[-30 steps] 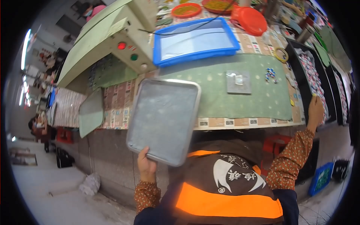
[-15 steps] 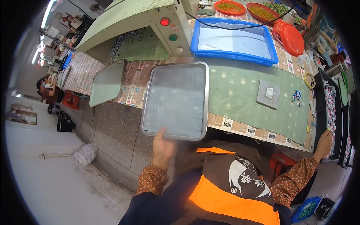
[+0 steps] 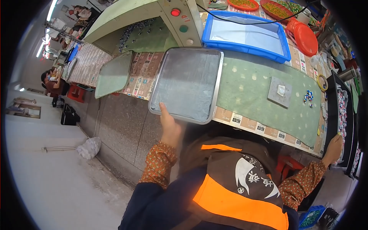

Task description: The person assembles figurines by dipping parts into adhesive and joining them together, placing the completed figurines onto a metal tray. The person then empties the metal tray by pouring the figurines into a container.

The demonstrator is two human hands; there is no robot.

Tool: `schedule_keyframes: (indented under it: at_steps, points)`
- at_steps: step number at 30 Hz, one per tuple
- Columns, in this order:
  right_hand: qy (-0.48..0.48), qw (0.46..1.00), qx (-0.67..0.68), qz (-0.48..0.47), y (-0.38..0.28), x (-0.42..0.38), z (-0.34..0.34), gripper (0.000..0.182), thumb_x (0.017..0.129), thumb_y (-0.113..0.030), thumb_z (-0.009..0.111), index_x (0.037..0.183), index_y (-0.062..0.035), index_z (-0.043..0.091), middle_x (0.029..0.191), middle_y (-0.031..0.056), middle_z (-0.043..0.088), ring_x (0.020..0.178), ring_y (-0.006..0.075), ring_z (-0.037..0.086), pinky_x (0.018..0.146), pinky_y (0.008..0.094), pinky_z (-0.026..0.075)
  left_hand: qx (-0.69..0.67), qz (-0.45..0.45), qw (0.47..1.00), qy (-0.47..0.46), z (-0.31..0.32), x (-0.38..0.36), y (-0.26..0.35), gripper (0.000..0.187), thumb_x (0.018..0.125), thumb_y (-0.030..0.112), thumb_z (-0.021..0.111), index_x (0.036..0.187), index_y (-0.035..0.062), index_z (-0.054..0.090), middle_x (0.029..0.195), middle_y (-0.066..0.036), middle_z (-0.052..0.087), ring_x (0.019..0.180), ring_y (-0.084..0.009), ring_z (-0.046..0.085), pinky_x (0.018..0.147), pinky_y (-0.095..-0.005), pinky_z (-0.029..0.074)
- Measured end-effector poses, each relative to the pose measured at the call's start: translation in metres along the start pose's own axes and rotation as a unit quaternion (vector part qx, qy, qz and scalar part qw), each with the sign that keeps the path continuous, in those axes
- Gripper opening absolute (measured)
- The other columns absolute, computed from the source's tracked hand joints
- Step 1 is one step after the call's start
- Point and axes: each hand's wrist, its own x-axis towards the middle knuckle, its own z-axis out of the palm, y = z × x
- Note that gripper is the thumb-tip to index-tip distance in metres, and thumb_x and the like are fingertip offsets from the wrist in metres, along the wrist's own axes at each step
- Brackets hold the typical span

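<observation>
My left hand grips the near edge of a metal tray, thumb over the rim and fingers underneath. The tray has a grey inner surface and spans the table's front edge. At the far right, my right hand is closed at the near edge of a long black tray with pink and white pieces in it; a small yellow bit shows at the fingertips. What that hand holds is too small to tell. A grey square block and a few blue and white beads lie on the green mat.
A pale green machine with small beads in its opening stands behind the metal tray. Beside it are a blue bin, a red lid and red trays. A person sits at the far left.
The metal tray and my left hand have moved up in view, toward the machine and blue bin. The rest of the scene has shifted slightly right. My right hand stays at the black tray.
</observation>
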Motion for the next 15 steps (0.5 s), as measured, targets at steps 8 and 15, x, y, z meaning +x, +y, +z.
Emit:
schedule_keyframes:
  at_steps: [8,15]
  points:
    - [0.0,1.0,-0.007,-0.012,-0.005,-0.005,-0.007,0.044,0.102,-0.043,0.036,0.113,-0.0108,0.065,0.108,0.0183,0.069,0.096,0.0434,0.065,0.078,0.056,0.051,-0.002,0.008,0.996,0.089,-0.004,0.02,-0.014,0.055,0.105,0.042,0.043,0.145,0.0043,0.041,0.143,-0.013,0.051,0.127,-0.0314,0.054,0.107,-0.0472,0.045]
    - [0.002,0.999,-0.015,-0.028,-0.005,-0.008,-0.007,0.041,0.102,-0.041,0.038,0.111,-0.0118,0.065,0.11,0.0159,0.069,0.101,0.0376,0.065,0.078,0.0532,0.052,0.01,-0.02,0.999,0.029,0.004,0.012,-0.008,0.061,0.104,0.045,0.043,0.151,0.0065,0.034,0.149,-0.013,0.048,0.133,-0.033,0.05,0.112,-0.0486,0.041]
